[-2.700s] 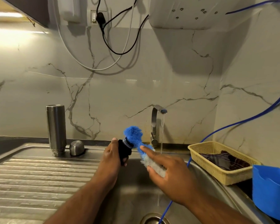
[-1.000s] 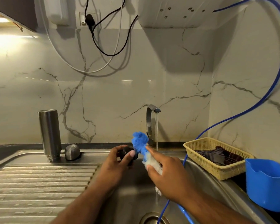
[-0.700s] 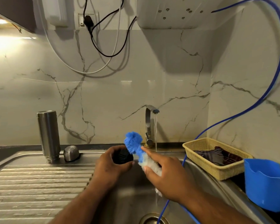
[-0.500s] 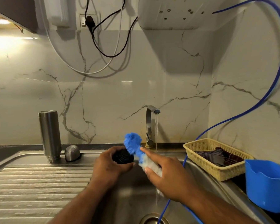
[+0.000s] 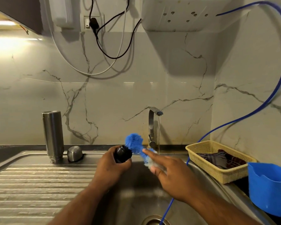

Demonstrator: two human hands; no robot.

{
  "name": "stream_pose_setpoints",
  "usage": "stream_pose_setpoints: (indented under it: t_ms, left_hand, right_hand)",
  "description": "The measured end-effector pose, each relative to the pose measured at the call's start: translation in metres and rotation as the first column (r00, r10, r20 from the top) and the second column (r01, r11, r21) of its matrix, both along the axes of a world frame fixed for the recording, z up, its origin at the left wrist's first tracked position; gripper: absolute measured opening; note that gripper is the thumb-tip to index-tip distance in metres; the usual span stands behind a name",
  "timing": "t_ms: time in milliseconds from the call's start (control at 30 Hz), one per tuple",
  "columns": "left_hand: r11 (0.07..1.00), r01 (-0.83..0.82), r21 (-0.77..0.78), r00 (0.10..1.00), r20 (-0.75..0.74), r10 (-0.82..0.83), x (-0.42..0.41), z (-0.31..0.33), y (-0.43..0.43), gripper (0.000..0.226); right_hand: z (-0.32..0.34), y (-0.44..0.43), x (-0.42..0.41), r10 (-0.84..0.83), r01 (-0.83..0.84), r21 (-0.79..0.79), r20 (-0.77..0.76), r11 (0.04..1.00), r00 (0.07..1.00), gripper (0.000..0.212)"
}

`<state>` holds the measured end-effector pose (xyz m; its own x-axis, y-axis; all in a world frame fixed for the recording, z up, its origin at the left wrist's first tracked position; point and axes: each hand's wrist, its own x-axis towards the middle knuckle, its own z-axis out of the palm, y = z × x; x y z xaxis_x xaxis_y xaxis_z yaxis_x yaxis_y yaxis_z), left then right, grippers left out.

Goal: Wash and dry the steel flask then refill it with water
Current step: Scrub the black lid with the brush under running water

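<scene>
The steel flask (image 5: 53, 135) stands upside down at the back of the draining board, its steel cap (image 5: 74, 153) lying beside it. Over the sink basin my left hand (image 5: 111, 166) grips a small black stopper (image 5: 122, 154). My right hand (image 5: 170, 175) holds a blue-and-white bottle brush (image 5: 134, 142), its blue head pressed against the stopper's end. My right index finger lies straight along the brush. A thin stream of water runs from the tap (image 5: 152, 127) just behind the brush.
The ribbed draining board (image 5: 31, 189) fills the left. A yellow basket (image 5: 217, 161) with a dark cloth and a blue plastic jug (image 5: 269, 187) sit on the right rim. A blue hose (image 5: 234, 122) drops into the sink near the drain (image 5: 154, 220).
The brush head keeps shifting against the stopper while my left hand turns it slightly. The flask and cap stay in place; water keeps running.
</scene>
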<state>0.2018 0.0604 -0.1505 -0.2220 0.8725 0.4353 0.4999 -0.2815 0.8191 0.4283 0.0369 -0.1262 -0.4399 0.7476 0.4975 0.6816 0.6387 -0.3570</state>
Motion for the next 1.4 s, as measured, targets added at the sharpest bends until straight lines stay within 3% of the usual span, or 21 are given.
stream_pose_setpoints:
  t_ms: [100,200,367,500,667,800,933,1000,1067,1167,1300,1400]
  left_hand:
    - [0.999,0.023,-0.027,1.000,0.022,-0.023,0.000,0.002,0.001,0.042]
    - [0.999,0.033,-0.010,0.996,-0.078,-0.034,-0.002,0.002,0.001,0.042]
    - [0.998,0.057,-0.008,0.990,-0.126,-0.058,-0.011,0.003,0.001,0.038]
    - [0.993,0.119,-0.018,0.951,-0.286,-0.119,0.000,0.002,-0.002,0.053]
    - [1.000,0.022,-0.002,0.974,-0.224,-0.022,-0.014,-0.002,0.001,0.050]
    - [0.994,0.091,-0.056,0.937,-0.333,-0.105,0.009,-0.006,-0.003,0.053]
    - [0.998,-0.060,-0.024,0.974,-0.218,0.053,-0.010,-0.008,0.005,0.035]
    - [0.985,-0.162,-0.064,0.976,-0.154,0.151,-0.021,-0.006,0.006,0.032]
    - [0.985,-0.114,-0.133,0.992,-0.068,0.105,-0.011,-0.002,0.000,0.034]
    - [0.990,0.047,-0.130,0.989,-0.134,-0.065,0.014,-0.005,-0.007,0.034]
    - [0.986,-0.082,-0.144,0.996,-0.056,0.074,-0.006,0.002,-0.007,0.016]
    - [0.990,-0.082,-0.119,0.982,-0.177,0.060,-0.006,0.000,-0.012,0.025]
  right_hand:
    - [-0.004,-0.002,-0.002,0.055,-0.055,-0.004,0.020,0.998,0.998,0.061]
    - [-0.006,0.004,0.000,0.012,-0.013,-0.020,-0.029,1.000,1.000,0.059]
    - [-0.011,-0.003,-0.009,0.159,-0.159,-0.004,-0.009,0.987,0.987,0.062]
    - [-0.010,0.006,-0.013,0.012,-0.008,0.029,-0.128,1.000,0.992,0.060]
    - [-0.016,-0.007,-0.015,0.114,-0.115,0.003,0.029,0.993,0.993,0.061]
    - [-0.016,0.010,-0.020,-0.019,0.021,0.031,-0.075,0.999,0.997,0.061]
    - [-0.020,-0.008,-0.016,0.141,-0.139,-0.025,0.101,0.990,0.985,0.062]
    - [-0.019,-0.004,-0.016,0.132,-0.130,-0.026,0.098,0.991,0.986,0.062]
    - [-0.016,0.007,-0.017,0.065,-0.067,0.036,0.046,0.997,0.997,0.062]
    - [-0.019,0.011,-0.020,0.040,-0.038,0.067,-0.023,0.997,0.999,0.061]
    - [-0.021,-0.003,-0.015,0.141,-0.142,0.006,0.092,0.990,0.986,0.061]
    - [-0.018,-0.005,-0.021,0.121,-0.127,0.033,0.132,0.991,0.984,0.062]
